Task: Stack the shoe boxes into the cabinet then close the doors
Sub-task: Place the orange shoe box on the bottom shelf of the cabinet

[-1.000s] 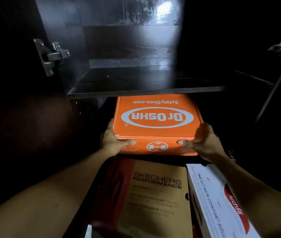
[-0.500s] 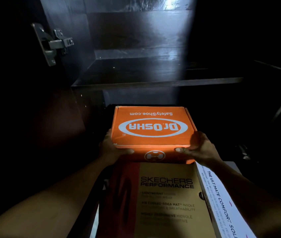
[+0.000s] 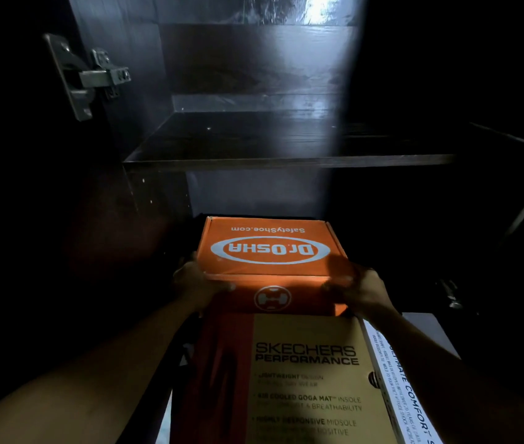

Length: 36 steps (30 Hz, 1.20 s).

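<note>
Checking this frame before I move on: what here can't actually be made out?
Head view, the only one:
- What the orange box rests on: hidden by the box and the Skechers box in front.
- Fingers of the left hand and right hand gripping it: hidden behind its sides; only thumbs show.
- White box: cut off by the bottom edge, fine print too small.
- Right side of the cabinet: lost in darkness.

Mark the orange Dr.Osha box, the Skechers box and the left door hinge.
orange Dr.Osha box (image 3: 270, 249): head view, lid logo.
Skechers box (image 3: 307, 379): head view, tan lid panel.
left door hinge (image 3: 94, 79): head view, metal arm.
</note>
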Tool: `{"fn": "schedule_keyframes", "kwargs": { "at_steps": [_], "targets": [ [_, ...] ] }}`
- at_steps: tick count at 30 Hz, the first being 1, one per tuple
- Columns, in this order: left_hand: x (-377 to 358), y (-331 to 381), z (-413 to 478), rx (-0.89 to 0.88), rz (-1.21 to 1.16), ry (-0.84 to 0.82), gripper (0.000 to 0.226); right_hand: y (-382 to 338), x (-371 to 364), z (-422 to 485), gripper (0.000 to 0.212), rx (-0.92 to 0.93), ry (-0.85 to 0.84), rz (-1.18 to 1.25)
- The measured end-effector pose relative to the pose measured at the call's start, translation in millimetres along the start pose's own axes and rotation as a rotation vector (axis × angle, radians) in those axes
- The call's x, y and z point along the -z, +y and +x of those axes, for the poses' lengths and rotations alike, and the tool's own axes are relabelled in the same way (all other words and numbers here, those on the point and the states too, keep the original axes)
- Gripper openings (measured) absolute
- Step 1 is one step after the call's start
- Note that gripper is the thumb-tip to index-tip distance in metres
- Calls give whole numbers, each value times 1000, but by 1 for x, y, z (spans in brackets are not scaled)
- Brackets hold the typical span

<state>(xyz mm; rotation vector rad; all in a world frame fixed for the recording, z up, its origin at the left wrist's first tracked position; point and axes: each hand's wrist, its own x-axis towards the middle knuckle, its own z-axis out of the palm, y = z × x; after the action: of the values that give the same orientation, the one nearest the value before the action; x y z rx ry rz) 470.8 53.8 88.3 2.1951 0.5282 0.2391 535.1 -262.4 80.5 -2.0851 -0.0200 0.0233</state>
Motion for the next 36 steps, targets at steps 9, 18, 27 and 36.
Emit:
{"fn": "schedule_keyframes", "kwargs": {
  "at_steps": [9, 18, 27, 36],
  "targets": [
    [-5, -11, 1, -5, 237, -120, 55, 0, -22, 4, 43, -17, 48, -12],
    [-17, -23, 1, -37, 481, -51, 35, 3, -29, 1, 29, -85, 21, -118],
    [-22, -24, 5, -25, 427, -26, 33, -2, -40, 8, 23, -66, -33, -165],
    [-24, -23, -1, -81, 276, -37, 54, -10, -25, -6, 35, 12, -73, -221]
  ]
}}
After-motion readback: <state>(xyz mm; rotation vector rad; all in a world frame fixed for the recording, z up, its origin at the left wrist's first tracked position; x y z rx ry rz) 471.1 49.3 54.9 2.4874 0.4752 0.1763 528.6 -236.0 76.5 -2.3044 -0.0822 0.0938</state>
